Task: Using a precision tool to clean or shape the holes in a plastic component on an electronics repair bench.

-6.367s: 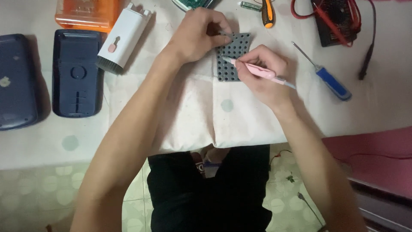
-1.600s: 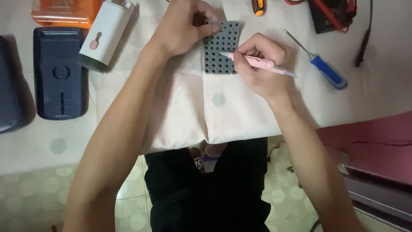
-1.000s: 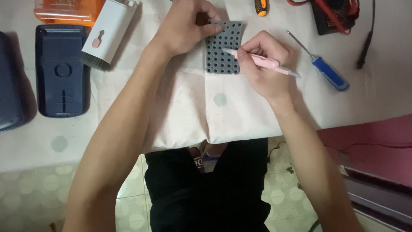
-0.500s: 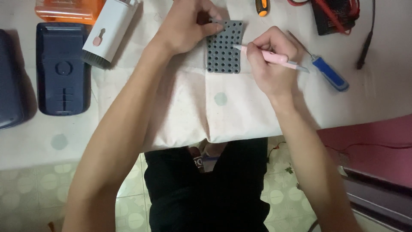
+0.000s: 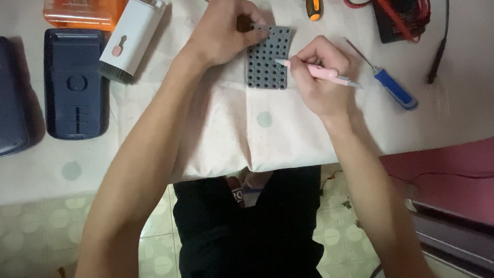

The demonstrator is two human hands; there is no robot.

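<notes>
Near the far edge of the table (image 5: pixel 453 118), on a pale cloth (image 5: pixel 226 128), lies a grey perforated mat (image 5: pixel 267 64). The left hand (image 5: pixel 226 31) pins its upper left corner, fingers pressed together on it. The right hand (image 5: pixel 321 77) pinches a pink pen-like tool (image 5: pixel 321 73), tip touching the mat's right side. The work looks midway: the holes seem unfilled, though they are too small to tell. A blue-handled screwdriver (image 5: pixel 393 87) lies just right; a dark blue device back (image 5: pixel 76 82) sits well left.
</notes>
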